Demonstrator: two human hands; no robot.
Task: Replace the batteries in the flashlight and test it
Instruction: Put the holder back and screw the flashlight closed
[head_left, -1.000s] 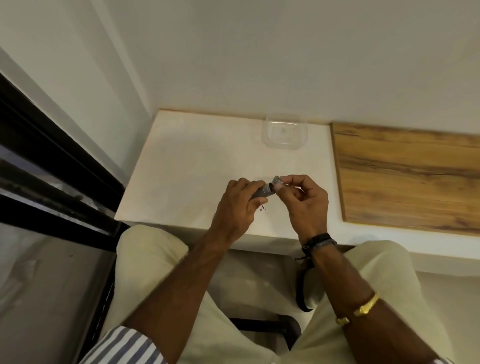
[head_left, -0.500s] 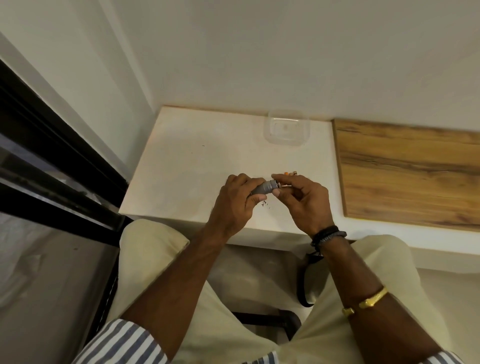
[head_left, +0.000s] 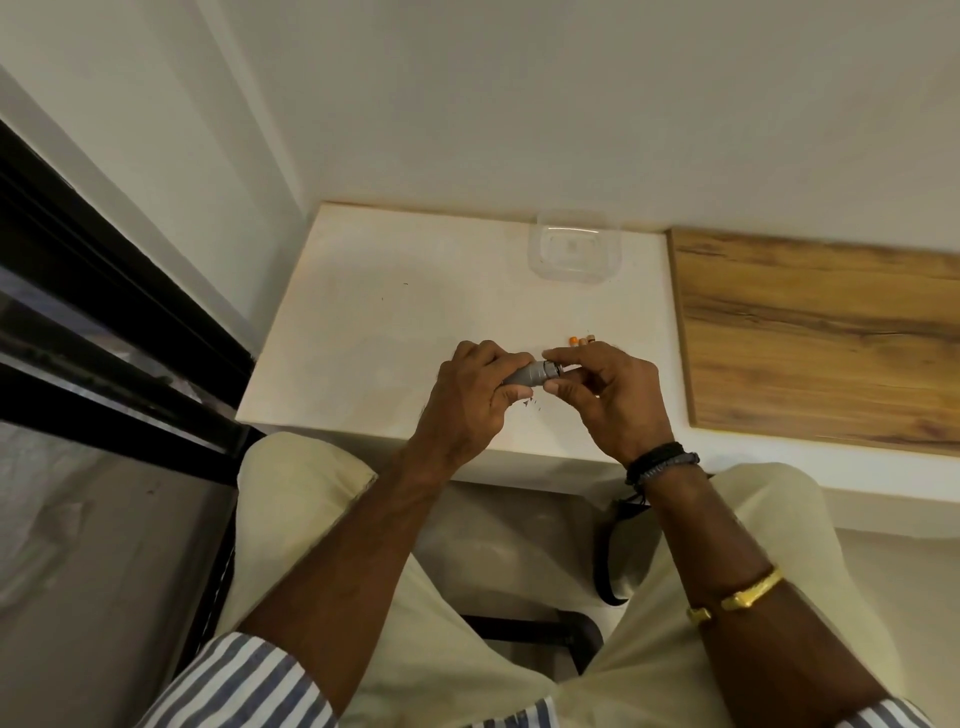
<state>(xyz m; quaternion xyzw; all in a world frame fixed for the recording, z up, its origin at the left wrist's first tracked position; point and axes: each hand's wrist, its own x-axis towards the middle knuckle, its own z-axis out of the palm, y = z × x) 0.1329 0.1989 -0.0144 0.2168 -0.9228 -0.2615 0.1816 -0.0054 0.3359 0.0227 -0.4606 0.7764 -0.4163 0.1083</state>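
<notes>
Both hands (head_left: 550, 395) grip the grey flashlight (head_left: 532, 374), lying left-right, its end facing right.

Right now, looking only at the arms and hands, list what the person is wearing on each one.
Blue-and-white striped sleeves end near both elbows: left sleeve, right sleeve. The right wrist carries dark braided bands; a gold bangle sits further up that forearm. The left hand and wrist show no jewellery.
</notes>
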